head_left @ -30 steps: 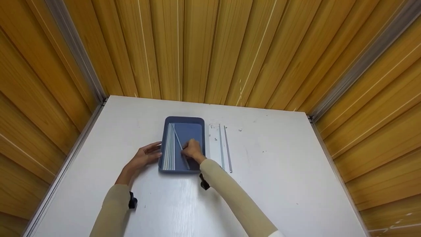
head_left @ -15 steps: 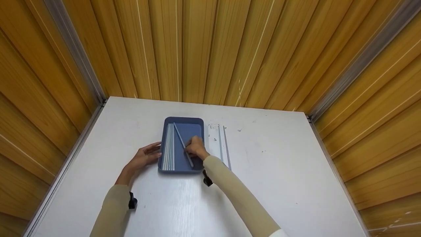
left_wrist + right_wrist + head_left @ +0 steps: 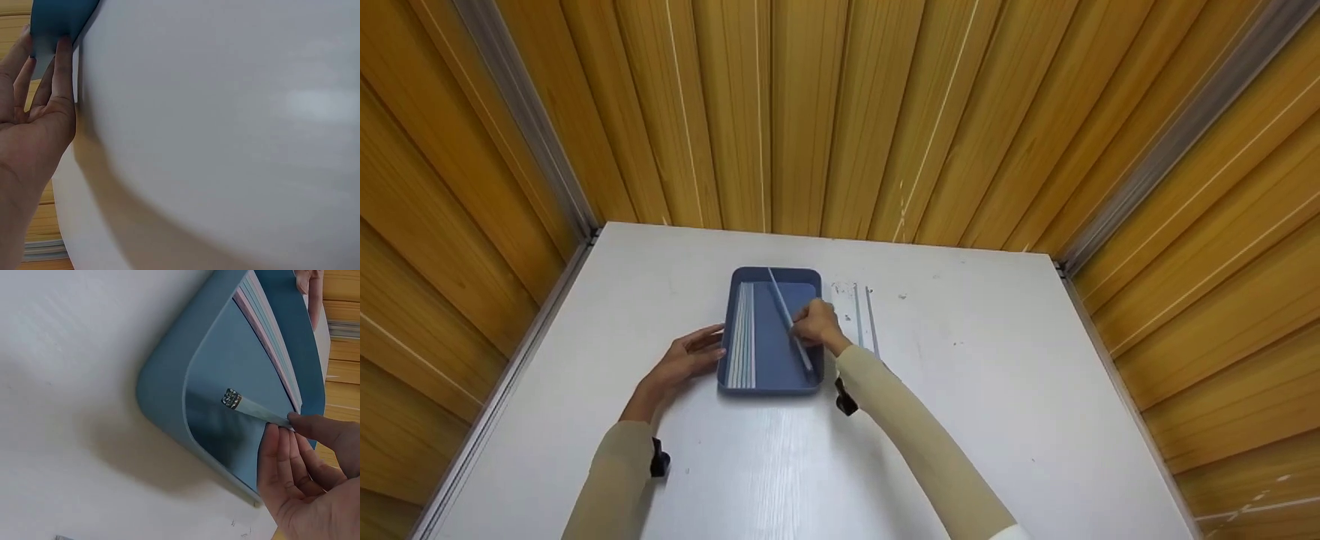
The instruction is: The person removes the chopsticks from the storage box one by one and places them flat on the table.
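A blue rectangular tray (image 3: pixel 771 391) stands on the white table. Along its left side lies a row of several pale pastel pencils (image 3: pixel 742 337), side by side. My right hand (image 3: pixel 819 322) pinches a pale pencil (image 3: pixel 780 298) between thumb and fingertips. This pencil slants over the tray's right half, and its near end (image 3: pixel 231 399) is glittery and studded in the right wrist view. My left hand (image 3: pixel 682 358) keeps its fingers extended, fingertips against the tray's left wall (image 3: pixel 59 22).
Right of the tray lie a light blue stick (image 3: pixel 858 315) and a thin grey stick (image 3: pixel 872 322), partly behind the right forearm. A pale strip-like patch (image 3: pixel 844 304) with dark specks is beside them. Wood-patterned walls (image 3: pixel 802 112) enclose the table (image 3: pixel 982 390).
My right hand has moved right and slightly away with the pencil, lifting its far end off the row toward the tray's far rim. My left hand stays at the tray's left side.
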Demonstrator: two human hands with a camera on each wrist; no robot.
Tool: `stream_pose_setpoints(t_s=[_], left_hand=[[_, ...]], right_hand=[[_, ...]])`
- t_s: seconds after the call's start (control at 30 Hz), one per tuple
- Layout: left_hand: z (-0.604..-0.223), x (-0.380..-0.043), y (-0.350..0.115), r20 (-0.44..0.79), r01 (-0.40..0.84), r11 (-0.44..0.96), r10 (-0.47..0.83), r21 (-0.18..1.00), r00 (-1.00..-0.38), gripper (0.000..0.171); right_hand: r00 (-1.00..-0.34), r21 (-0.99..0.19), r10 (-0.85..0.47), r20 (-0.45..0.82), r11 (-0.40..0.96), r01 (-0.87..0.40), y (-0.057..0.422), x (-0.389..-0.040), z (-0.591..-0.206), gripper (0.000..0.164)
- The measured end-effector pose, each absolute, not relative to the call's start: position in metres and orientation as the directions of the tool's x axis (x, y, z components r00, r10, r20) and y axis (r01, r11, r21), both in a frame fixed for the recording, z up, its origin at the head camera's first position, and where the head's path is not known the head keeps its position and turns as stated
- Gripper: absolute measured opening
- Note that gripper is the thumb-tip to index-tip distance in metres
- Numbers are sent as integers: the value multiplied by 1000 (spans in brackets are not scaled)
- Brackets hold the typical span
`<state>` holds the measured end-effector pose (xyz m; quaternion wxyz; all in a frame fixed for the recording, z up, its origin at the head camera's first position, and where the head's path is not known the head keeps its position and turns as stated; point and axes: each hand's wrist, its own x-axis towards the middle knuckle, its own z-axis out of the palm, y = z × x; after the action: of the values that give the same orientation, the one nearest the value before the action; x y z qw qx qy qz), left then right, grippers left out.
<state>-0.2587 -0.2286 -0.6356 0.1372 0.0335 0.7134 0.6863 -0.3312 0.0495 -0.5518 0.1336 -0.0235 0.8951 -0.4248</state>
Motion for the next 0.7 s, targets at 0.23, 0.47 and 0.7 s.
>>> stream_pose_setpoints(t_s=[0.23, 0.47, 0.7], left_hand=[[-634, -258, -228, -153, -141, 65, 229, 988, -961, 69], [-633, -258, -227, -156, -142, 74, 247, 987, -957, 68], [-631, -257, -227, -199, -182, 96, 219, 979, -955, 69]], right_hand=[[-977, -735, -109, -182, 675, 62, 69, -337, -541, 11], [-978, -784, -90, -186, 614, 92, 89, -338, -536, 13], [-981, -795, -85, -173, 601, 88, 110, -337, -530, 16]])
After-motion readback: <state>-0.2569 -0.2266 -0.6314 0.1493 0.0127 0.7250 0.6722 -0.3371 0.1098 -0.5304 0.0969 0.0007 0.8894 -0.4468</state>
